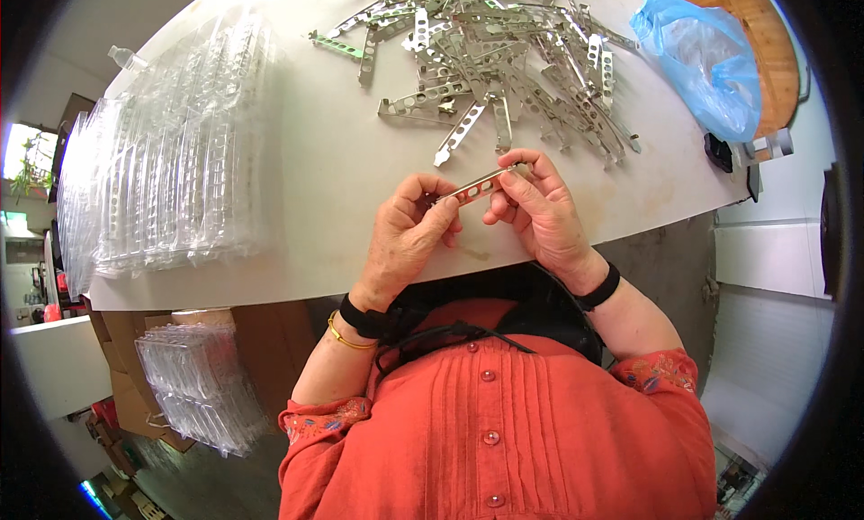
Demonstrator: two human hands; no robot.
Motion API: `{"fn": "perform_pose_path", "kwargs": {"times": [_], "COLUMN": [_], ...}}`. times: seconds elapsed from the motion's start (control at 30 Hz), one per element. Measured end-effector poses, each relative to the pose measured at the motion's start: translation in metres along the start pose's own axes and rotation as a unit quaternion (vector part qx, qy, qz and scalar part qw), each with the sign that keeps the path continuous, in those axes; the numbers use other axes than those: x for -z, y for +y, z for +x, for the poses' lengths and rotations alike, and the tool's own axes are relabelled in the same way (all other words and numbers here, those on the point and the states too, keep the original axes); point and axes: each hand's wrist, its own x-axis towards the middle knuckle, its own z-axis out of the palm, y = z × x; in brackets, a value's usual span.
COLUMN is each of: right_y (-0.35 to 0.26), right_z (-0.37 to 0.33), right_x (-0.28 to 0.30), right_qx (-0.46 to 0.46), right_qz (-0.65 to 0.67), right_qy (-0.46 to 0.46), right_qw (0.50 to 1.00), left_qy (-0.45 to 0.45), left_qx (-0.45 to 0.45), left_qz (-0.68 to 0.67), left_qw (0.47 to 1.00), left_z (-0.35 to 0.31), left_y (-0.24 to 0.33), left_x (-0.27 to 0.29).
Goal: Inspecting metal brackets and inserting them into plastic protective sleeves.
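Observation:
A perforated metal strip [478, 189] with round holes is held between my two hands, just above the near part of the white table [342, 223]. My left hand [409, 236] pinches its left end between thumb and fingers. At the other end, my right hand [543, 212] grips it with thumb and forefinger, the other fingers curled beneath. Beyond my hands spreads a loose heap of similar perforated metal strips [486, 56], lying crosswise over one another. Two of them reach down close to my fingers.
Stacked clear plastic trays [180, 151] stand on the table's left. More clear trays [202, 385] rest by a cardboard box [279, 353] below the near left edge. A blue plastic bag [706, 65] lies at the far right, beside a small black object [717, 153].

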Motion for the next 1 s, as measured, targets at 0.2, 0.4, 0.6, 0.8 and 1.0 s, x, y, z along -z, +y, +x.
{"fn": "perform_pose_path", "kwargs": {"times": [0.2,0.4,0.6,0.8,1.0], "right_y": [-0.0017,-0.0018,0.0025,0.0035,-0.0041], "right_z": [-0.0032,-0.0042,-0.0014,-0.0035,-0.0033], "right_x": [0.0022,0.0045,0.0032,0.0032,-0.0028], "right_qx": [-0.024,-0.016,-0.002,0.004,0.0], "right_qz": [-0.023,-0.014,-0.026,-0.045,0.054], "right_qy": [-0.013,-0.016,-0.023,-0.02,-0.013], "right_qw": [0.999,1.0,0.999,0.999,0.998], "left_qy": [0.011,0.013,0.024,0.024,0.021], "left_qx": [-0.01,-0.016,-0.025,-0.015,-0.014], "left_qz": [0.001,0.033,0.017,0.035,0.024], "left_qw": [1.0,0.999,0.999,0.999,0.999], "left_z": [0.0005,0.001,-0.0015,-0.0007,-0.001], "left_y": [-0.0017,-0.0003,-0.0029,0.0003,-0.0025], "left_x": [-0.0005,-0.0002,-0.0017,-0.0032,-0.0001]}}
